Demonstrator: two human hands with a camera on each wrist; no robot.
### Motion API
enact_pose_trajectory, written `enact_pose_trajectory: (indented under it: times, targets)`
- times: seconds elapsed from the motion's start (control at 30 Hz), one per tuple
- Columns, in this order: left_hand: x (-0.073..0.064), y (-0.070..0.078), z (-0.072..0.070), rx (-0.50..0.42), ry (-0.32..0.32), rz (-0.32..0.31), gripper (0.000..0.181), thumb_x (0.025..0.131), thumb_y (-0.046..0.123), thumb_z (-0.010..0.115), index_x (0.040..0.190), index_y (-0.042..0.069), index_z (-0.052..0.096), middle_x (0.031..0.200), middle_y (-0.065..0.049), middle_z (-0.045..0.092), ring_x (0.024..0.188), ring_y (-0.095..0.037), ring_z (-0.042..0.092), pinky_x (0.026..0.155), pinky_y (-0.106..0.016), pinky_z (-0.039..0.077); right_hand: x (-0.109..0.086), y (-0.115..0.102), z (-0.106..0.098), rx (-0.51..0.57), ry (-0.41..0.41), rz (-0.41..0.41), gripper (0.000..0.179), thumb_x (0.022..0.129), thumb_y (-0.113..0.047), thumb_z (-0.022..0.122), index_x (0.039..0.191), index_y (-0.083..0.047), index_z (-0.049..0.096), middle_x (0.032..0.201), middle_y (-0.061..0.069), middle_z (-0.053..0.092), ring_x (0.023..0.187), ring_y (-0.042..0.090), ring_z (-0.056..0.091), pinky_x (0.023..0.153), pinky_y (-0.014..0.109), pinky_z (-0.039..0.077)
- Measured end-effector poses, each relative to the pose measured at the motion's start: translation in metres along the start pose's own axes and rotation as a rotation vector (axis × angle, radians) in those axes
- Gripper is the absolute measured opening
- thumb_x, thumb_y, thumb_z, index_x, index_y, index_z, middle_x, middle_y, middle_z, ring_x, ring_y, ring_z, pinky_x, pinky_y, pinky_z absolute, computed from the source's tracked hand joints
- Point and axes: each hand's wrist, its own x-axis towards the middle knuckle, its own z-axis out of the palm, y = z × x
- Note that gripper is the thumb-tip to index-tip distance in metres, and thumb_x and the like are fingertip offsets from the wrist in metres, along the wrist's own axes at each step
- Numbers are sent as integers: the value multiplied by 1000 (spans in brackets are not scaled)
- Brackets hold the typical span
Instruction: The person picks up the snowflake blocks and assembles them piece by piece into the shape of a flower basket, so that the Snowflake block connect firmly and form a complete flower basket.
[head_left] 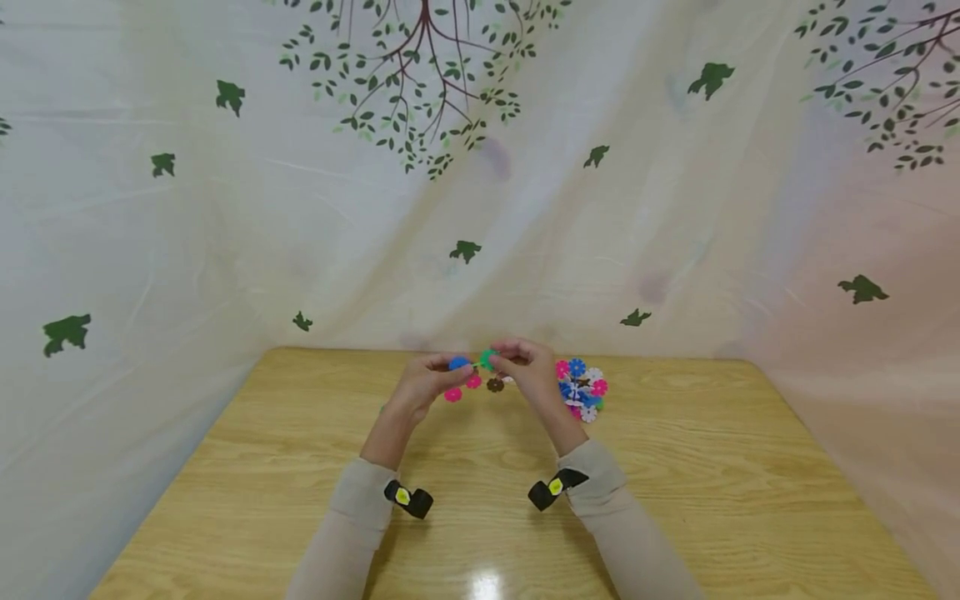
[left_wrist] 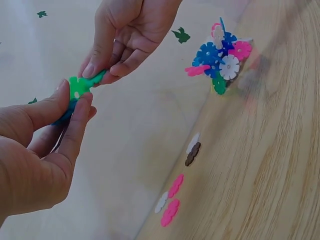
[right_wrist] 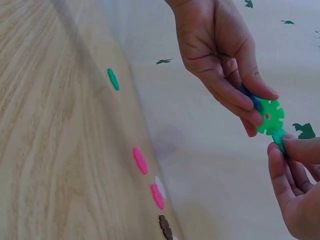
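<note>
Over the back of the table, my left hand (head_left: 418, 390) pinches a blue flower-shaped interlocking disc (head_left: 459, 363) between thumb and fingers. A light green disc (right_wrist: 271, 118) sticks out from those fingertips, against the blue one. My right hand (head_left: 534, 375) pinches a darker green disc (right_wrist: 278, 142) by thumb and fingers. In the right wrist view its edge meets the light green disc's edge at an angle. Fingers hide part of the blue and darker green discs.
Below the hands lie loose discs: pink (head_left: 453, 395), brown (head_left: 495, 385) and white (left_wrist: 161, 202). Another green disc (right_wrist: 113, 79) lies further left. Right of my right hand stands a cluster of joined discs (left_wrist: 220, 57) on the wooden table (head_left: 675, 483). A leaf-printed cloth (head_left: 360, 250) hangs behind.
</note>
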Motion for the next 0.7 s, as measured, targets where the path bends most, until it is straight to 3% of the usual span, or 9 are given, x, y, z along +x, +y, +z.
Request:
enact_pose_trajectory:
  times: [0.2,0.33,0.47,0.7]
  targets:
    - [-2,-1,3,0,35,12,35,94,7,72,125,-10,67,90,6,75,88,-9,71,85,-27,57,-4,1,5,54,48,-24,20,88,1,76,104,11,72,77,-2,71,62,8,66,61,25,59]
    - [-4,0,1,8,30,11,33,94,5,71,124,-9,68,91,6,74,90,-10,70,93,-34,57,-6,1,7,94,27,-6,21,88,3,76,105,14,70,76,-1,71,58,9,66,57,25,57]
    - [-4,0,1,18,-8,-2,32,95,6,70,125,-6,68,97,5,75,95,-10,70,101,-41,54,-7,0,6,89,7,7,22,88,3,75,106,14,69,79,2,71,61,11,66,59,26,58]
    - [-3,2,0,29,-128,-9,33,100,11,64,130,-3,65,105,1,72,99,-15,68,89,-31,55,-7,-7,2,44,-73,18,21,91,3,72,109,13,69,93,15,72,69,13,67,62,24,58]
